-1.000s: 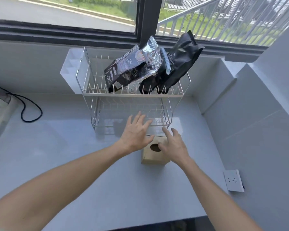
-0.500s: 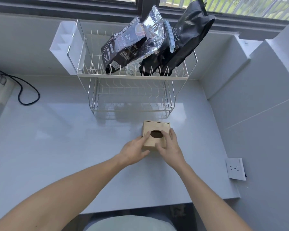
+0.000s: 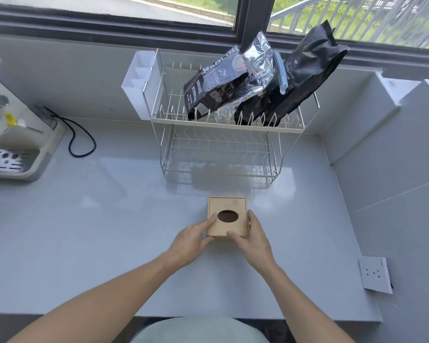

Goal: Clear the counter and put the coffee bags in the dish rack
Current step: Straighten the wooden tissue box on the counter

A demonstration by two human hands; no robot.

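Observation:
A small wooden box (image 3: 233,205) with an oval hole in its lid sits on the grey counter (image 3: 109,219) in front of the dish rack. My left hand (image 3: 192,242) grips its left side and my right hand (image 3: 254,240) grips its right side. Three coffee bags lean in the top tier of the white wire dish rack (image 3: 166,120): a dark printed bag (image 3: 213,87), a silver foil bag (image 3: 258,68) and a black bag (image 3: 305,70) at the right.
A white coffee machine (image 3: 13,134) with a black cord (image 3: 82,142) stands at the counter's left. A white cutlery holder (image 3: 136,82) hangs on the rack's left end. A wall socket (image 3: 374,277) sits on the right wall. The rack's lower tier (image 3: 221,159) holds nothing.
My hands came down from in front of the rack's lower tier and closed on the two sides of the wooden box. The camera view shifted and widened to the left.

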